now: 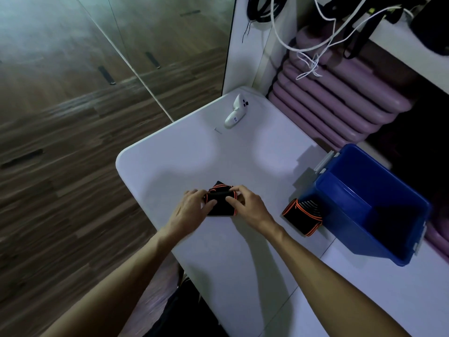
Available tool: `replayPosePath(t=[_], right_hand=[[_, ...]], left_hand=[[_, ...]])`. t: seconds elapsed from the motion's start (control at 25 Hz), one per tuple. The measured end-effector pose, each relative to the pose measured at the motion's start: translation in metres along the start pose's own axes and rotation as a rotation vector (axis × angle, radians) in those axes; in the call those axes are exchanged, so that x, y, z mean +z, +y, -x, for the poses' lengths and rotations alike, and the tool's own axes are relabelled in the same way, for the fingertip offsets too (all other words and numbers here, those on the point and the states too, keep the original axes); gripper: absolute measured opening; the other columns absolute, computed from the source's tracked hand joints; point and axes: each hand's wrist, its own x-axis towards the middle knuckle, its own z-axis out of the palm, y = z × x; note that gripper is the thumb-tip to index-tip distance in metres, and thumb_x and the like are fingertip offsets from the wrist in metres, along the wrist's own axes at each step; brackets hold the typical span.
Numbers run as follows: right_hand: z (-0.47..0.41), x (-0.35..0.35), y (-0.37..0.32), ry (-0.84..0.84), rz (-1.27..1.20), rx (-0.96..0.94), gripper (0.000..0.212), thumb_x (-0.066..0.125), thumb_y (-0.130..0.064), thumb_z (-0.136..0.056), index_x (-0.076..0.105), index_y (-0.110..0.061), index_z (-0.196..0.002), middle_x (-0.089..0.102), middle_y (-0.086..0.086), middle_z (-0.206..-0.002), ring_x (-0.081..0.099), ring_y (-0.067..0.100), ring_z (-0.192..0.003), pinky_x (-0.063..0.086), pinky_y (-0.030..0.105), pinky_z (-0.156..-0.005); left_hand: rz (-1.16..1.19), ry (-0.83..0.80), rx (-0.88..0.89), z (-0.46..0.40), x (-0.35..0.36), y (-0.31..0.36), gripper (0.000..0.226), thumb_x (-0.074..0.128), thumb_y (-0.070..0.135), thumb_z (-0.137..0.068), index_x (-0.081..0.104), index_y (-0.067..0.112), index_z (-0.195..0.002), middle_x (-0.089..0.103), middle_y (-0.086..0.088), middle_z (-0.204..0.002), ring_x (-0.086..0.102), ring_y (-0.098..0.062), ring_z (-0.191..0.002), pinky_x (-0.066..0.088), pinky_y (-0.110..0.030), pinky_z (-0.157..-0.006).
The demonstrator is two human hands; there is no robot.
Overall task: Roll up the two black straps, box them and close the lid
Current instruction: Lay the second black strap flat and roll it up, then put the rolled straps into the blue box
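Note:
A black strap with orange edges (220, 201) lies partly rolled on the white table (184, 156), near its middle. My left hand (193, 207) grips the roll's left end and my right hand (245, 203) grips its right end, thumbs pressing on top. A second black strap with orange edges (302, 216) sits rolled up on the table, touching the left wall of the blue box (364, 207). The box stands open at the table's right edge and its inside looks bare. Its lid (324, 161) hangs behind the far rim, mostly hidden.
A white handheld controller (235, 113) lies at the table's far end, with a small screw (218, 130) next to it. Stacked purple mats (335, 98) and hanging white cords (308, 57) fill the shelf to the right. Wooden floor lies left of the table.

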Motion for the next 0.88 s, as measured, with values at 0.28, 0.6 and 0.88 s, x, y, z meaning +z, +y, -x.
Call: replayPosePath(t=[0.28, 0.6, 0.88], right_hand=[[-0.005, -0.003, 0.003, -0.033, -0.068, 0.161, 0.049, 0.066, -0.036, -0.09, 0.053, -0.014, -0.131, 0.054, 0.007, -0.12, 0.056, 0.02, -0.11, 0.045, 0.028, -0.089], [0.07, -0.024, 0.021, 0.232, -0.326, 0.177, 0.04, 0.07, -0.034, -0.088, 0.053, -0.026, -0.123, 0.06, -0.012, -0.118, 0.056, -0.001, -0.109, 0.049, 0.025, -0.088], [0.128, -0.106, 0.028, 0.673, -0.411, 0.191, 0.047, 0.066, -0.043, -0.089, 0.052, -0.035, -0.133, 0.06, -0.011, -0.127, 0.057, 0.004, -0.114, 0.049, 0.03, -0.096]], left_hand=[[0.294, -0.128, -0.112, -0.026, -0.002, 0.006, 0.043, 0.069, 0.014, -0.083, 0.055, 0.011, -0.123, 0.061, -0.006, -0.106, 0.055, -0.015, -0.081, 0.038, -0.009, -0.06], [0.267, -0.25, 0.288, -0.02, 0.009, 0.056, 0.033, 0.064, 0.032, -0.078, 0.064, 0.023, -0.11, 0.06, 0.009, -0.104, 0.059, -0.002, -0.098, 0.043, -0.013, -0.081], [0.411, -0.368, 0.56, -0.052, 0.034, 0.194, 0.024, 0.065, 0.028, -0.086, 0.065, 0.021, -0.109, 0.06, 0.01, -0.102, 0.06, -0.002, -0.095, 0.047, -0.012, -0.079]])
